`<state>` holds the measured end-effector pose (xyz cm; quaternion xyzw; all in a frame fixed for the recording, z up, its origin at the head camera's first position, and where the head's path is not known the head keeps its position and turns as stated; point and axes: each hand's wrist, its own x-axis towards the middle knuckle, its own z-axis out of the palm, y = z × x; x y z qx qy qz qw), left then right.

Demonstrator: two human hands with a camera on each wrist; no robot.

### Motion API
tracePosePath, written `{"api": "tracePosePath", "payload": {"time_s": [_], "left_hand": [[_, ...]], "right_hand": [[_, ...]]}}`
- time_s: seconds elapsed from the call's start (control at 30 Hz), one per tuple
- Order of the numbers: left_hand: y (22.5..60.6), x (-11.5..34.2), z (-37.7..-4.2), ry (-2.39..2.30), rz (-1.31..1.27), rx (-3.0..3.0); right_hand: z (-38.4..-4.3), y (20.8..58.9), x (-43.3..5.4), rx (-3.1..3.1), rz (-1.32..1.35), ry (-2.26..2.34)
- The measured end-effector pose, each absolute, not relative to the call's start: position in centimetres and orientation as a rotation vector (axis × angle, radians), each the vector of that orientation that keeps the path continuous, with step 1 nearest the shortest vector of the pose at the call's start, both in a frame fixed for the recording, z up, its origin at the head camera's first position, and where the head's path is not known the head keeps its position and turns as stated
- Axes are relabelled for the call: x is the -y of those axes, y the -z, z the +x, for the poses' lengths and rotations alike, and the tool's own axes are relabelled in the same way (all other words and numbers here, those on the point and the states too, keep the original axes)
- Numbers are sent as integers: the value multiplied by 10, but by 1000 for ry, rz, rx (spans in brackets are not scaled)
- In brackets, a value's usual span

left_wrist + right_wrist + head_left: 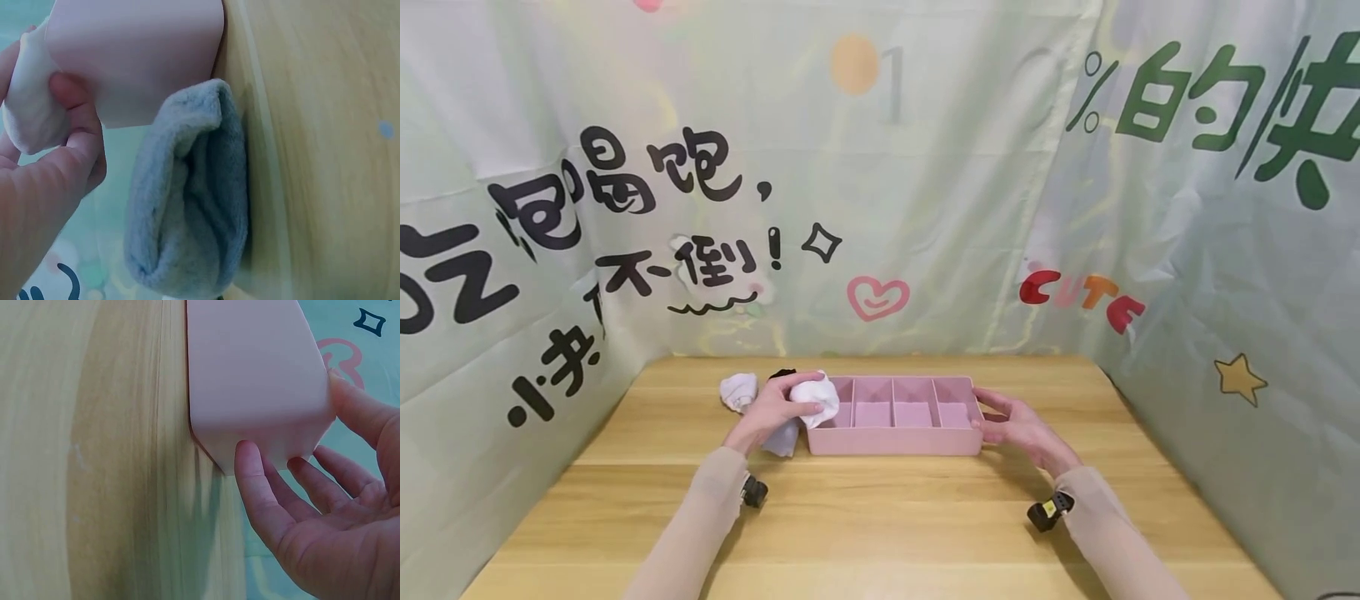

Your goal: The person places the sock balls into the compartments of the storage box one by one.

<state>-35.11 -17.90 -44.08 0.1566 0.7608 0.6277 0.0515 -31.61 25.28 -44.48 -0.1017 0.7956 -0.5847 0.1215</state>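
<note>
A white balled-up sock (817,400) is in my left hand (775,407), pinched between thumb and fingers at the left end of a pink divided box (895,442). In the left wrist view the white sock (34,94) overlaps the box's top edge. My right hand (1018,425) rests its spread fingers against the box's right end; the right wrist view shows fingertips on the end wall (262,412) and rim. Below my left hand, a folded grey sock (187,194) lies beside the box. The compartments in sight hold nothing.
A pale rolled sock (739,392) lies farther left on the wooden table (880,517). Something black (783,372) shows behind my left hand, mostly hidden. Printed cloth curtains (880,183) stand around the table's back and sides.
</note>
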Motion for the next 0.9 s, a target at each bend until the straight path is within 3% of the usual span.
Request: {"api": "tracePosePath", "payload": {"time_s": [0.9], "left_hand": [[438,189,-346,-1915,468,-2349]], "right_hand": [[-316,447,-253,-2327,-293,1712]]}}
